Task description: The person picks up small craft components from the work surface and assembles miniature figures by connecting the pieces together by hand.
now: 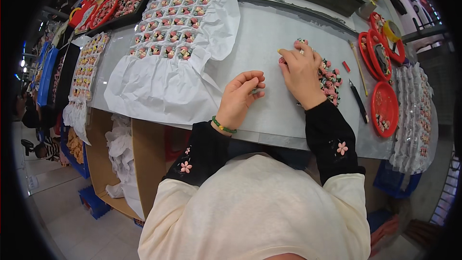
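My left hand (241,95) is raised over the near middle of the table, its fingers curled and the thumb bent in. A tiny dark bit shows between the fingertips, too small to name. To the right, my right hand (304,76) reaches over a pile of small pink, green and white painted figurines (330,84). Its thumb and forefinger close around a small pink figurine (281,60), mostly covered by the fingers. Just beyond the fingers lies another pink figurine (301,42). The palm hides part of the pile.
Left of my hands, rows of figurines sit in a compartmented tray (172,21) on white paper (159,84). Right of the pile lie a black pen-like tool (358,100), a thin brush (358,67) and a red piece (346,66). Red dishes (385,108) and stacked clear trays (413,120) stand farther right.
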### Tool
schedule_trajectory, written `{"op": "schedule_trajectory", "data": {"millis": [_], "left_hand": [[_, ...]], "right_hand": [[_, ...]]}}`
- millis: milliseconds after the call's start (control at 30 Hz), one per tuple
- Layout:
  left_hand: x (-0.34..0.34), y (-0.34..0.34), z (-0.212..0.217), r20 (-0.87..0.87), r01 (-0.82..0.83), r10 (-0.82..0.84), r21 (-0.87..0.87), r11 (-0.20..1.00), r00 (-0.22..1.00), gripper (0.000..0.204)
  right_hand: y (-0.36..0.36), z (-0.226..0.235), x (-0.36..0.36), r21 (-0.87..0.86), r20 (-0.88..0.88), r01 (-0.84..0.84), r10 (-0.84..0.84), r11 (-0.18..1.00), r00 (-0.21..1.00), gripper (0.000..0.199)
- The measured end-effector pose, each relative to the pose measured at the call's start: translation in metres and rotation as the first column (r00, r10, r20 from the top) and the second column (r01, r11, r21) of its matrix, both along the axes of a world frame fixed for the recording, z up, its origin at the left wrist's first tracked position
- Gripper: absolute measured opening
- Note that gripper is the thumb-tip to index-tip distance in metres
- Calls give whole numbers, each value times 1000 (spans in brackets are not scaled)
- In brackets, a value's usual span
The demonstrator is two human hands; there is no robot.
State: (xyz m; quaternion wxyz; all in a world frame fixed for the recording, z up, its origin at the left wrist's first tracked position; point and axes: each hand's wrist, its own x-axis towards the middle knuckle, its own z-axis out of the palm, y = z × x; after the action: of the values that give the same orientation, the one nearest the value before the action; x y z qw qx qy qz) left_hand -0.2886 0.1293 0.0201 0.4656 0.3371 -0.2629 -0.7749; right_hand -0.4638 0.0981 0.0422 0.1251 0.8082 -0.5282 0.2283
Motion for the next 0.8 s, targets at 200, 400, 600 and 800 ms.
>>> {"op": "schedule_trajectory", "data": {"millis": [200,400,600,800], "left_hand": [[2,0,-5,290,-10,87,-256,967,953,29],[1,-1,-8,395,6,145,-356,934,907,24],[7,-2,1,-1,13,-13,-146,989,1000,24],[15,-4,-5,-156,72,-90,-114,991,984,29]], "right_hand": [[29,6,21,408,905,-616,-387,674,176,41],[39,-2,27,470,865,-588,-476,658,159,40],[45,-21,31,299,940,-432,-185,851,286,23],[48,-24,31,116,938,-386,27,915,346,24]]}}
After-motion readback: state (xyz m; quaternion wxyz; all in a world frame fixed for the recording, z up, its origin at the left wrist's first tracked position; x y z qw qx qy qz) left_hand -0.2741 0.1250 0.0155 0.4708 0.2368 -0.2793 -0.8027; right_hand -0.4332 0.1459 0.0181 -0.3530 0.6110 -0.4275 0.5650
